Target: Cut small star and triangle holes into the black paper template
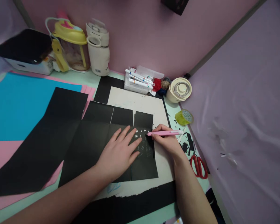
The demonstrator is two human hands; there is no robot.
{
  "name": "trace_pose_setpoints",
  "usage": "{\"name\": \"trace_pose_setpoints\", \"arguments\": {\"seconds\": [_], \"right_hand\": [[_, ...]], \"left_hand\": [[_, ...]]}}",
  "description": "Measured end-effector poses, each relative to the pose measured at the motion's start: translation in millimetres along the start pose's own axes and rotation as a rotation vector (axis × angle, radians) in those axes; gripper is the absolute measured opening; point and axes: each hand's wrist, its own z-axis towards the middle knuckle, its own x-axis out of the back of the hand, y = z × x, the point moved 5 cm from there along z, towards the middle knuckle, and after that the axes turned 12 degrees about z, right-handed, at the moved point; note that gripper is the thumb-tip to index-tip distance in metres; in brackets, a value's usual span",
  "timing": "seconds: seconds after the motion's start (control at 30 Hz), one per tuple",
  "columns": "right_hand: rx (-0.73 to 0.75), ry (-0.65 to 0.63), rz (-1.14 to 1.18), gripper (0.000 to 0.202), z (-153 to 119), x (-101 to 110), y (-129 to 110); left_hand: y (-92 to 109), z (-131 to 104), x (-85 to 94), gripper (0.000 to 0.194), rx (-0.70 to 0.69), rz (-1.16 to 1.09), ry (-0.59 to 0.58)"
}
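A sheet of black card (93,137) with slits and flaps lies over a pale board (165,169). My left hand (118,152) rests flat on the card, fingers spread, holding nothing. Just to its right, small white triangles and a star show as cut-out holes, with pencil-like outlines below them. My right hand (164,140) grips a pink pen-shaped craft knife (165,133). Its pink front end points left at the row of triangles near the card's right edge; the blade itself is too small to make out. The white end sticks out to the right.
Red-handled scissors (198,166) and black paper scraps (189,144) lie right of my right arm. A green tape roll (184,117), a cream pot (179,90) and a marker box (137,85) stand behind. Blue paper (25,105), a white bottle (99,53) and a yellow-lidded jug (72,46) are left.
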Motion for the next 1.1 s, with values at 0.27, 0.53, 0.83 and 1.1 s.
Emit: {"name": "trace_pose_setpoints", "arguments": {"seconds": [0.27, 0.53, 0.83, 1.1], "right_hand": [[-0.003, 0.012, -0.053, 0.009, -0.2, -2.5, -3.4], [0.03, 0.015, -0.086, 0.009, -1.3, -12.5, -4.9], [0.021, -0.002, -0.096, 0.01, -1.9, -13.5, -2.0], [0.027, -0.02, -0.095, 0.006, -2.2, -14.1, 0.8]], "left_hand": [[-0.3, -3.6, 4.1, 0.041, 0.025, -0.024, -0.031], [1.6, -6.0, 10.8, 0.048, 0.036, -0.051, -0.027], [0.8, -7.0, 8.3, 0.053, 0.029, -0.018, 0.005], [0.7, -9.3, 2.9, 0.053, 0.037, -0.064, -0.027]]}}
